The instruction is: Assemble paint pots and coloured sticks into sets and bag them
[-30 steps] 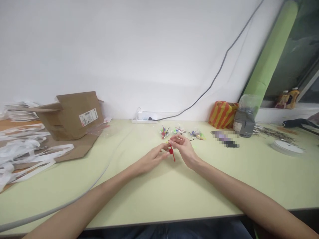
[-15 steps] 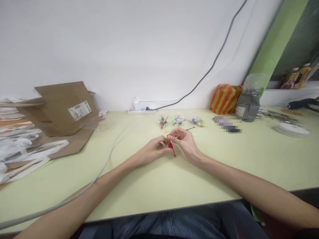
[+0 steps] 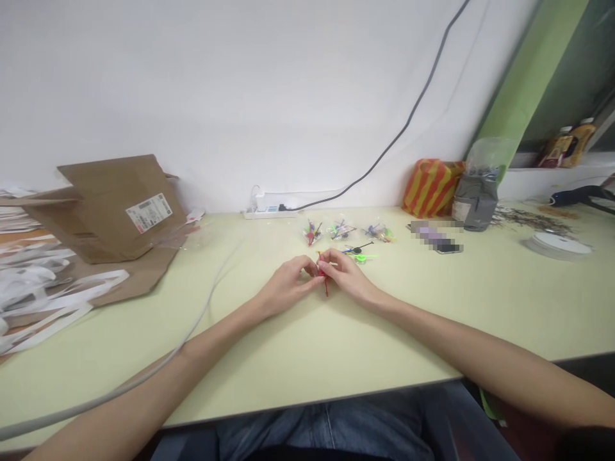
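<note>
Here we are at the table (image 3: 336, 368), and both hands are in tight; the left hand (image 3: 288, 286) and right hand (image 3: 346, 275) meet at the fingertips, pinching a small red plastic piece (image 3: 323, 280) between them; most of it is hidden by the fingers, with only a thin red stem poking out below, toward the person. Just ahead of the right hand lies a loose black-and-green plastic part (image 3: 358, 255), not touched by either hand; a little farther ahead, three small clear bags of colourful parts (image 3: 342, 230) sit in a row; beyond the left hand, a grey cable (image 3: 204, 314) runs across the table, and farther left stands a flattened-open cardboard box (image 3: 108, 214); well past the right hand, a striped orange bag (image 3: 431, 189) and a white tape roll (image 3: 557, 246) complete the scene.
</note>
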A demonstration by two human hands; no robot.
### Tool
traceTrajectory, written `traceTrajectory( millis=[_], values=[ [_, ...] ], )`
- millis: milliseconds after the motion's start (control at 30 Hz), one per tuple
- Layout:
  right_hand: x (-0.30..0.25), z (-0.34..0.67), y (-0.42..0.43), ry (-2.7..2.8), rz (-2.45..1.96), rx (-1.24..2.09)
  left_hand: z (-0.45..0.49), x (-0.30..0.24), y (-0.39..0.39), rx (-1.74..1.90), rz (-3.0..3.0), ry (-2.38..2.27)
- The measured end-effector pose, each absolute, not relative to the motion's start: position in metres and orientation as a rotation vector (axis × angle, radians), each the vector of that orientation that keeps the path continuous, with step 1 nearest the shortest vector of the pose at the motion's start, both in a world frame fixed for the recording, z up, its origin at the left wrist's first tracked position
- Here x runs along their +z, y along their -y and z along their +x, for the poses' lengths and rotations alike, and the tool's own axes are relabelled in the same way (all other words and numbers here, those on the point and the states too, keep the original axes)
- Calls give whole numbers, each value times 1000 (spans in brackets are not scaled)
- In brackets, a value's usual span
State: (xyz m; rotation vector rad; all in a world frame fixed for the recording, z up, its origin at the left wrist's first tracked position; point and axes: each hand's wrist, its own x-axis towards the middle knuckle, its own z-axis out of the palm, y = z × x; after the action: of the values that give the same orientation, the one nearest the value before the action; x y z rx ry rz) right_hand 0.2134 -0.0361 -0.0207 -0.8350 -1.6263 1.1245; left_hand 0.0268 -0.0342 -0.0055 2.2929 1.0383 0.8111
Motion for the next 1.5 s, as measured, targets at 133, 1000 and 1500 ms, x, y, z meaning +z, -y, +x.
traceTrajectory(
  millis=[133, 1000, 1500],
  values=[
    [-18, 218, 35, 1675, -844, 1198, 26, -5, 33, 828, 2291, -1039],
    [-9, 212, 45, 1717, -713, 1362, 32, 11, 43, 684, 2125, -817],
    [-14, 226, 28, 1634, -843, 1134, 14, -4, 17, 914, 2188, -975]
  ],
)
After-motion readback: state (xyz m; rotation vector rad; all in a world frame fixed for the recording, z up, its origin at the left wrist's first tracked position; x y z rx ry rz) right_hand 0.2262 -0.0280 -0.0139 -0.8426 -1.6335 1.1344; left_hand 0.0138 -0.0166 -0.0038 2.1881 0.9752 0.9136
